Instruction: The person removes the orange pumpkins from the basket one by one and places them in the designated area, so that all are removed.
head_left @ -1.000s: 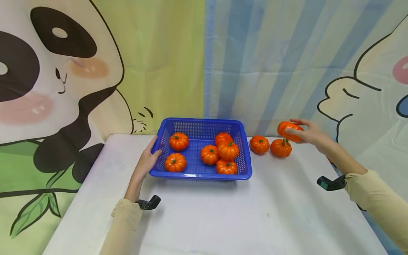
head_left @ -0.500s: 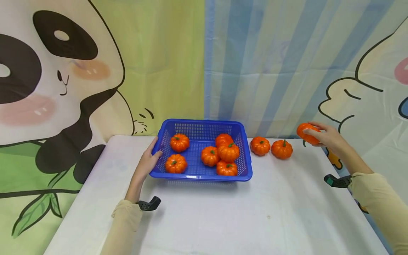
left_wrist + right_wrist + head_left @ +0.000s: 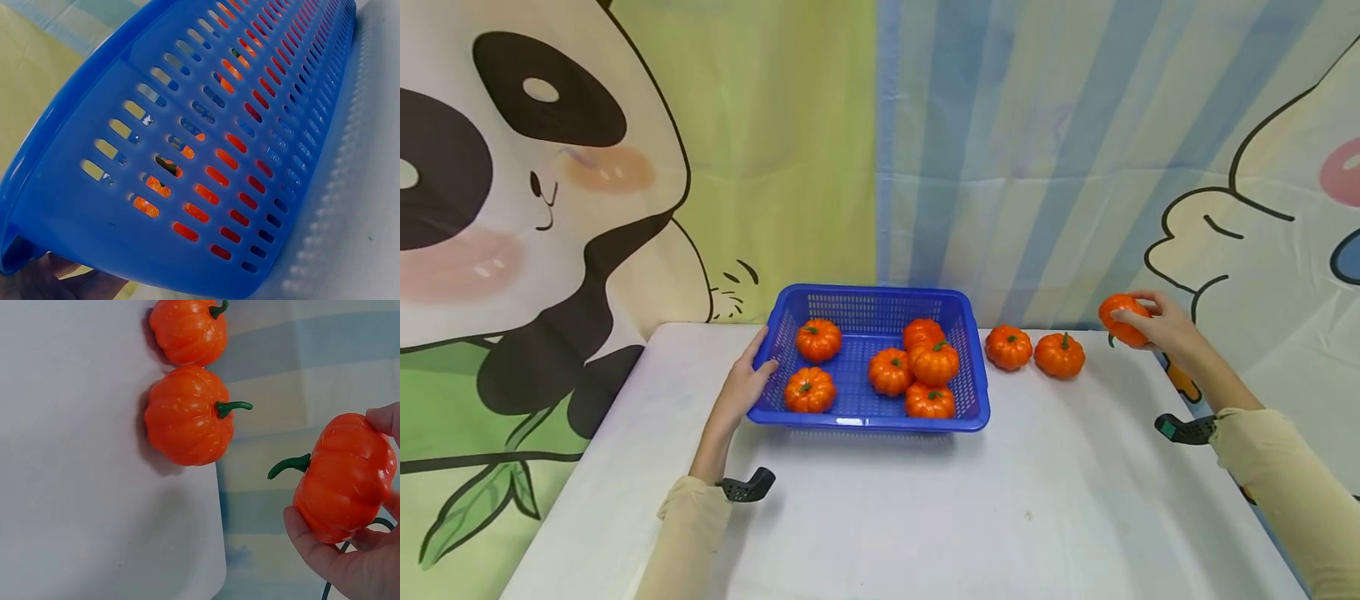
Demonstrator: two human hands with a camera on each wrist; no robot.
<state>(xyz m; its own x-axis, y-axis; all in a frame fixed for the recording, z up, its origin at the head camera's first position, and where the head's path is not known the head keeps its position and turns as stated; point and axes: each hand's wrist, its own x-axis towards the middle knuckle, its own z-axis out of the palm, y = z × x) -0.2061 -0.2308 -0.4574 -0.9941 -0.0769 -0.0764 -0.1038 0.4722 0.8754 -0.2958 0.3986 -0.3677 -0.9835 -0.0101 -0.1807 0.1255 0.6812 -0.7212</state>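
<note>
The right hand (image 3: 1161,327) holds a small glossy orange plastic pumpkin with a green stem (image 3: 1122,319) up off the white desk (image 3: 925,508), past the desk's far right corner. The grip is closed round it: in the right wrist view the thumb (image 3: 312,547) curls under the pumpkin's ribbed body and a fingertip sits on its top, with the stem pointing left, clear of the fingers. To carry it well, the hold should stay on the body, not the thin stem, and the pumpkin should travel high enough to pass over the two loose orange pumpkins (image 3: 1033,351) that stand side by side on the desk just right of the blue perforated plastic basket (image 3: 868,417).

The left hand (image 3: 741,385) rests against the basket's left end wall, fingers reaching up to the rim, its grip loose and steadying rather than clamped. Five more orange pumpkins (image 3: 891,371) lie inside the basket. The held pumpkin is well apart from the basket, to its right.
</note>
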